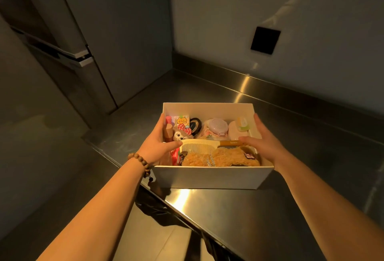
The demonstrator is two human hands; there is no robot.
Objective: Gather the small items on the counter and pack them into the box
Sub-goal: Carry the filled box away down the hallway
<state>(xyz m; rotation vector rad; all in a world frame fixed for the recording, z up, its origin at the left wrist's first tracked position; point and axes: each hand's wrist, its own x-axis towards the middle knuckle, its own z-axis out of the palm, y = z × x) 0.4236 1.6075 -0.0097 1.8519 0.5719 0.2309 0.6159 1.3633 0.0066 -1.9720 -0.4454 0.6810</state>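
A white cardboard box [209, 177] stands on the steel counter [291, 188], full of small items. A cream comb [199, 146] lies across the top, over a fuzzy brown plush [226, 157]. Behind it are a lilac compact [216, 126], a black round case [196, 125], a cartoon pouch [182, 120] and a pale soap-like case [238, 130]. My left hand [159, 142] grips the box's left wall, thumb inside by the comb's teeth. My right hand [261, 138] grips the right wall, its thumb inside the box by the comb's handle.
A tall grey fridge [87, 52] stands left of the counter. The white wall behind carries a black square plate [265, 40]. The counter's front edge [176, 208] runs diagonally below the box, with floor beneath it.
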